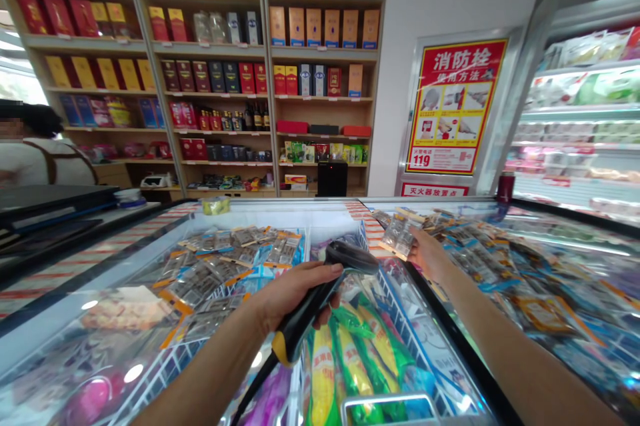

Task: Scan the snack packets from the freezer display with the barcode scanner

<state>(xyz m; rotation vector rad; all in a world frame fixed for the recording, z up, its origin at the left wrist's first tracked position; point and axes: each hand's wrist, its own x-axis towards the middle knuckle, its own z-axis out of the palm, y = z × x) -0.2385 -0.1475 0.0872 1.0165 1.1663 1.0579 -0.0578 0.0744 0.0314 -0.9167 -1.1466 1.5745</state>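
My left hand [300, 289] is wrapped around the handle of a black and yellow barcode scanner [351, 257]. Its head points right, toward the packets, and its cable trails down to the lower left. With closed fingers, my right hand [427, 254] grips a small flat packet [397, 235] with greyish contents at the freezer's middle edge. More packets [473, 249] like it are heaped on the glass to the right of that hand. Another pile of grey packets [215, 276] lies on the left glass. Below the scanner, bagged corn cobs [324, 373] in green and yellow wrappers fill a wire basket.
Behind the freezer [260, 208] stand wooden shelves [323, 56] of boxed goods. A red fire-hydrant notice [457, 106] hangs on the wall, beside a lit chiller [590, 113] at right. Another person [47, 153] is at the far left, behind a dark device [55, 203].
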